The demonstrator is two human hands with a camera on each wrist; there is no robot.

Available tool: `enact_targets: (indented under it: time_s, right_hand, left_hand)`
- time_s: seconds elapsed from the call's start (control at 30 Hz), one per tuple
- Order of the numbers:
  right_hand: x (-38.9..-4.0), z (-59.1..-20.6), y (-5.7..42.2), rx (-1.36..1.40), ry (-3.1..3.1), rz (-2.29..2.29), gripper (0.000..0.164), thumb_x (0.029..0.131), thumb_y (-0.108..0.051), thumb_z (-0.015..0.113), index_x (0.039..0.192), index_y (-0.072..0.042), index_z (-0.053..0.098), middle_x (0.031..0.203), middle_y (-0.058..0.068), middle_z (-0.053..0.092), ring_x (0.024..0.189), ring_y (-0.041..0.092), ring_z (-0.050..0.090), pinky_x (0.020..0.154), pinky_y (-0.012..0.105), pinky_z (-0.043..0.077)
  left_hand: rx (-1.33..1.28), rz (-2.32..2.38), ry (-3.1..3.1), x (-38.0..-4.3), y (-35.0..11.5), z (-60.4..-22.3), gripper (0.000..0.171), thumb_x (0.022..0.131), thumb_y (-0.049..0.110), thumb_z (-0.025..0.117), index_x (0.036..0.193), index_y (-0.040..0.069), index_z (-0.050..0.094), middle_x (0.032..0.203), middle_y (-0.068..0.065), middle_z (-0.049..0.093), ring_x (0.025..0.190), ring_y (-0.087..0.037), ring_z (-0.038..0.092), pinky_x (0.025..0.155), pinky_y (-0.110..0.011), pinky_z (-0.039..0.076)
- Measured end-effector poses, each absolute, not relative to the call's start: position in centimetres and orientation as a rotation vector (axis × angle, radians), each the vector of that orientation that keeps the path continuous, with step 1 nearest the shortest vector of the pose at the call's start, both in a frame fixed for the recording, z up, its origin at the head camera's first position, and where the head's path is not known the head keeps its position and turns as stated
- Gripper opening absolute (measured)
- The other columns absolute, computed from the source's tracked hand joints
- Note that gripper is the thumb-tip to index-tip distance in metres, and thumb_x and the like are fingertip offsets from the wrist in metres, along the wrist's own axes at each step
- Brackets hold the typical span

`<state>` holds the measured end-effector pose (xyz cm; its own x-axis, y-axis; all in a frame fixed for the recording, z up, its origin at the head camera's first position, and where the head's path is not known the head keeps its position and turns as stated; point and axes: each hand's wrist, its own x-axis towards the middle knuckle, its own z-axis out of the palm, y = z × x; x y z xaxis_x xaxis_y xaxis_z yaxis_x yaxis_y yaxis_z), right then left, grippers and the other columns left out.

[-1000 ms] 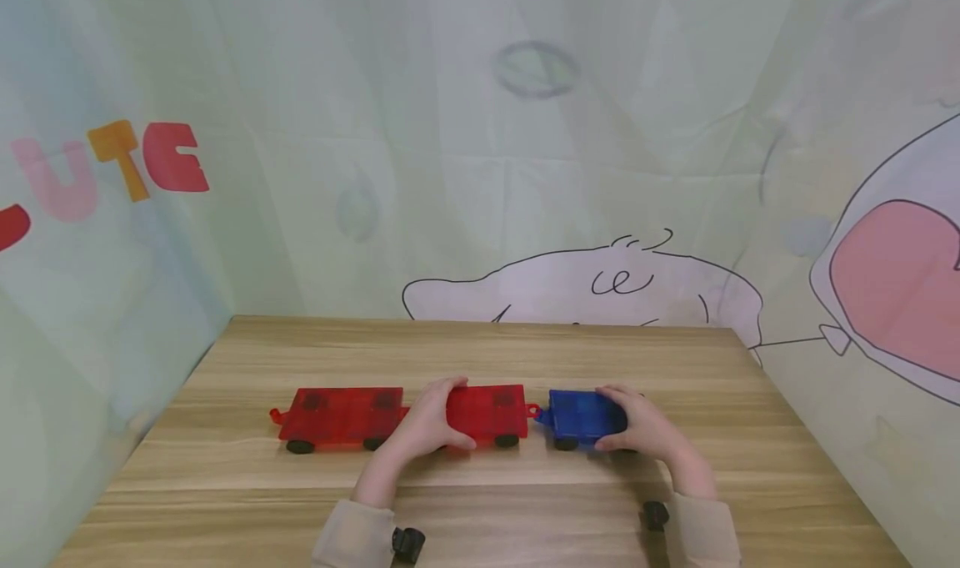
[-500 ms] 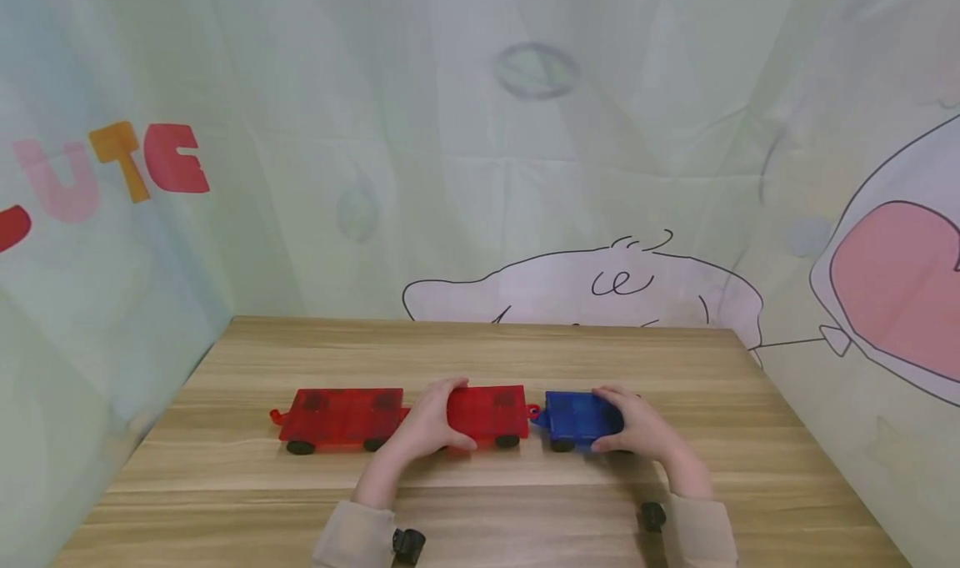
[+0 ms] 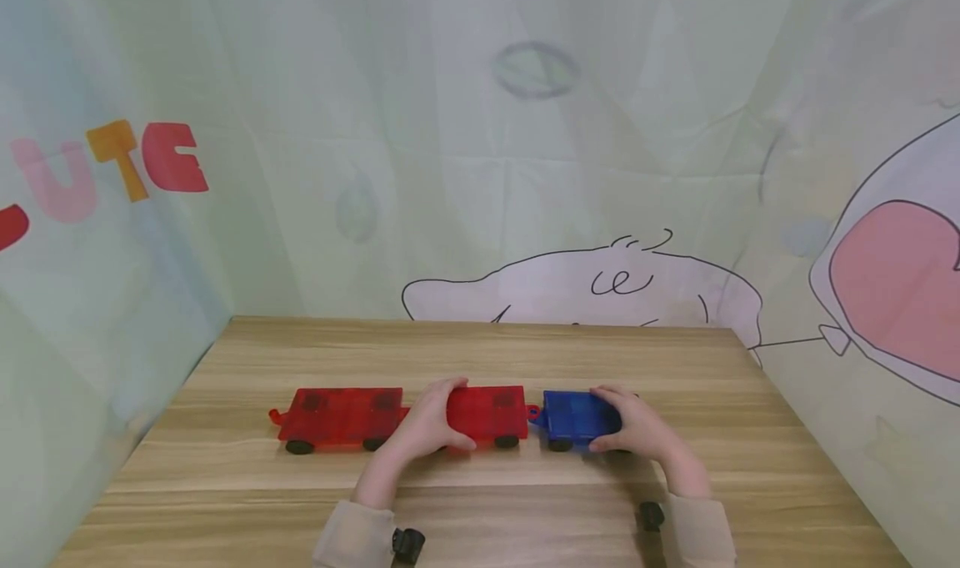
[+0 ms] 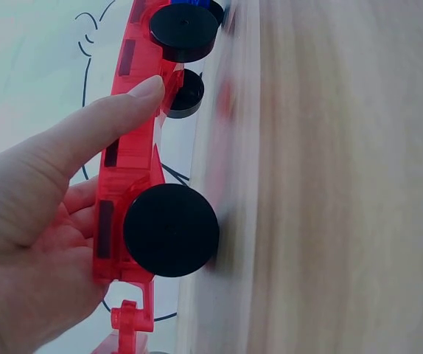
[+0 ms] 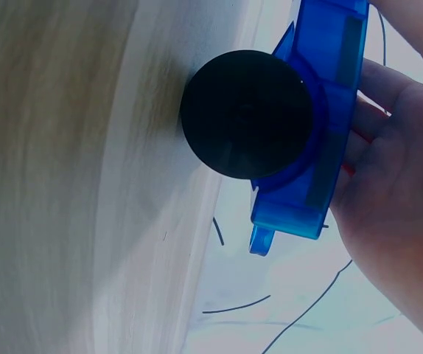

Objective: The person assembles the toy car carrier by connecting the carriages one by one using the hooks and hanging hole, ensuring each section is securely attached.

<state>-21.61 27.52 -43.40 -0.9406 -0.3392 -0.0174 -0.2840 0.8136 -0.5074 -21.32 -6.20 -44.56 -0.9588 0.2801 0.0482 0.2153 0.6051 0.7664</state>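
Three see-through toy train cars stand in a row on the table in the head view. My left hand [image 3: 427, 422] grips the middle red car [image 3: 491, 409] from both long sides; its thumb presses the near side in the left wrist view, above black wheels [image 4: 171, 230]. My right hand [image 3: 637, 424] holds the shorter blue car [image 3: 576, 414] around its right end. The blue car's hook [image 3: 537, 418] meets the red ring [image 3: 532, 410]; whether they are linked, I cannot tell. At the left, another red car [image 3: 345, 414] joins the middle one, partly behind my left hand.
The wooden table [image 3: 525, 510] runs back to a curtain [image 3: 480, 176] printed with cartoon drawings, which also hangs at both sides. Black wrist cameras [image 3: 408, 545] sit by the sleeves [image 3: 701, 530].
My right hand has slid the blue car slightly left, bringing its hook up to the ring of the middle red car. My left hand and the red cars stay in place.
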Motion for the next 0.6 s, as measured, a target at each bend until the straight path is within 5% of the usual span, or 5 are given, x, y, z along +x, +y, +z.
enact_targets:
  time_s: [0.6]
  right_hand:
    - [-21.41, -43.15, 27.32, -0.526, 2.893, -0.766, 0.087, 0.07, -0.03, 0.088, 0.139, 0.005, 0.048, 0.142, 0.031, 0.045, 0.13, 0.052, 0.042, 0.104, 0.065, 0.037]
  left_hand:
    - [0.412, 1.264, 2.752, -21.35, -6.13, -44.59, 0.086, 0.066, 0.012, 0.09, 0.14, 0.0, 0.047, 0.138, -0.017, 0.052, 0.128, -0.035, 0.046, 0.106, -0.054, 0.042]
